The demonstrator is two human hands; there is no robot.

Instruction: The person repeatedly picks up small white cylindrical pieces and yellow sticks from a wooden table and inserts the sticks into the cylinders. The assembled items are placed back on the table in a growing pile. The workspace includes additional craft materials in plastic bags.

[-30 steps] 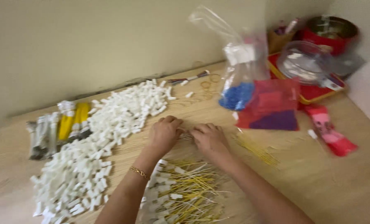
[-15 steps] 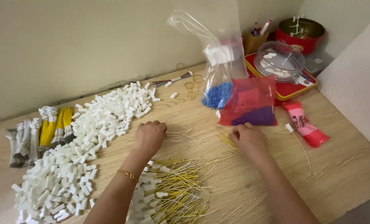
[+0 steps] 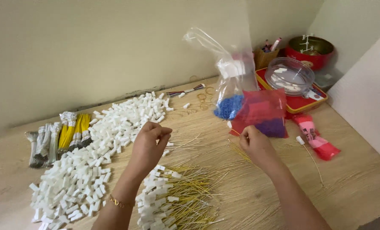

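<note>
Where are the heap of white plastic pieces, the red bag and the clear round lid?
heap of white plastic pieces (image 3: 92, 157), head view, middle of the heap.
red bag (image 3: 260, 113), head view, upper middle.
clear round lid (image 3: 290, 76), head view, its dome.

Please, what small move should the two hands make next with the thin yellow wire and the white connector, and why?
Probably bring the hands together and push the wire into a connector. The right hand pinches a thin yellow wire, seemingly white-tipped, while the left hand has its fingertips closed, apparently on a small white connector, beside the white connector pile. The hands are apart, and assembled pieces lie below.
</note>
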